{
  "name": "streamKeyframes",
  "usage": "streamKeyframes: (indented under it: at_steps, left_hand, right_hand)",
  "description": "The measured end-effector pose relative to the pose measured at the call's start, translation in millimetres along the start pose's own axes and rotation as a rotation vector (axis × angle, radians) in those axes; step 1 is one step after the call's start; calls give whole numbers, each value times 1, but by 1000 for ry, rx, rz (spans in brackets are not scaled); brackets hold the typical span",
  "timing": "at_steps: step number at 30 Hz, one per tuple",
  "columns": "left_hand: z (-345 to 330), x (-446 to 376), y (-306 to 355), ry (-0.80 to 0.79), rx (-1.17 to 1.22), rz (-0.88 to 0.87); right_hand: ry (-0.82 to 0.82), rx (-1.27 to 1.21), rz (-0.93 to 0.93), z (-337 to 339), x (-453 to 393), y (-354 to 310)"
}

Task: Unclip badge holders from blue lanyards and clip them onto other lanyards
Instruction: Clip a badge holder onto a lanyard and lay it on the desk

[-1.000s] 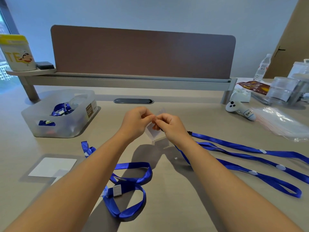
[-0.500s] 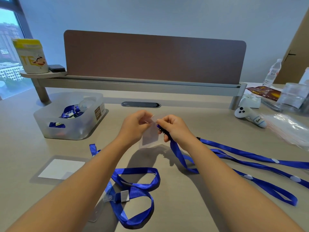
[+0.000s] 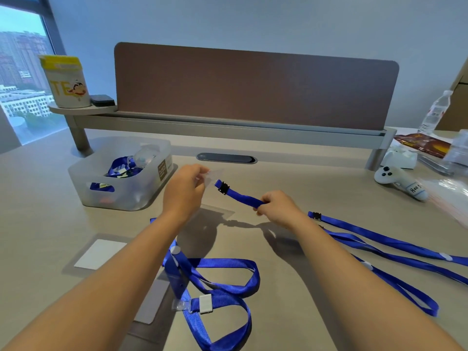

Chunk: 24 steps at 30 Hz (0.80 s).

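Both hands are raised just above the counter (image 3: 278, 287), a short way apart. Left hand (image 3: 186, 191) pinches the top edge of a clear badge holder (image 3: 214, 177) between thumb and fingertips; the holder hangs down from the pinch, and its lower edge shows just beside the wrist. Right hand (image 3: 277, 207) has its fingers curled round a blue lanyard (image 3: 243, 197), whose free end with a black metal clip (image 3: 223, 187) points toward the badge holder; clip and holder are close together, and whether they touch cannot be told. To the far left sits a translucent plastic bin (image 3: 121, 196) holding more blue lanyards. A white card (image 3: 100, 253) lies flat at the near left. Between the forearms lies a looped blue lanyard (image 3: 222, 287) with a white buckle. To the right, further blue lanyards (image 3: 385, 243) stretch across the counter. A white controller (image 3: 397, 179) rests at the far right.
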State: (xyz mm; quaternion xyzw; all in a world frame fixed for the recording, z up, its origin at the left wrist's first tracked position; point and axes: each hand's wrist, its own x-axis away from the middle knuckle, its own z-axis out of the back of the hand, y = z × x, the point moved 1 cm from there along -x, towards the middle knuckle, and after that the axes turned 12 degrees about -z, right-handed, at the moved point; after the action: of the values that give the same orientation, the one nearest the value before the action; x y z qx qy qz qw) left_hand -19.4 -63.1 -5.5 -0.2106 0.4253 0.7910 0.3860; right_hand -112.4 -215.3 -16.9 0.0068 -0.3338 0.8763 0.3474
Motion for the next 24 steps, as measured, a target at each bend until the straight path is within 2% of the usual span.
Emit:
streamKeyframes:
  at_steps: [2,6,12,15,20,24]
  left_hand:
    - [1,-2,-1,-7,9,7]
    - [2,-14,0,-24,16,15]
    - [-1,-54,0,-33,17,37]
    - [-10,-87,4,-30,-11,-4]
    - [-29,-134,15,10,-58,-102]
    - [-43,-140,14,-1,-105,-154]
  right_hand:
    - [121,119,37,0,-4,-5]
    - [282,112,65,14,-12,-20]
    - [328,-171,56,46,-40,-39]
    - [403,-279,87,73,-57,-46]
    - [559,-257,184,121,-74,-53]
    - [580,-207,181,130,-87,-47]
